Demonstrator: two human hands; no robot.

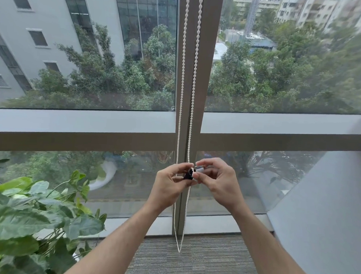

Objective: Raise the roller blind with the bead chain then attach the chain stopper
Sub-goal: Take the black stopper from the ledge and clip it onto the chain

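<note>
Head cam: your left hand (169, 183) pinches the bead chain (192, 96) w/ the dark chain stopper (188, 175), to hold it steady. Your right hand (217, 180) pinches a small white piece (200, 170) against it, by the window post (199, 54). No blind seen.

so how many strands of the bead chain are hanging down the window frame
2: the left strand and the right strand run side by side down the window frame. They join in a loop near the carpet. Both hands pinch a small piece at the right strand.
</note>
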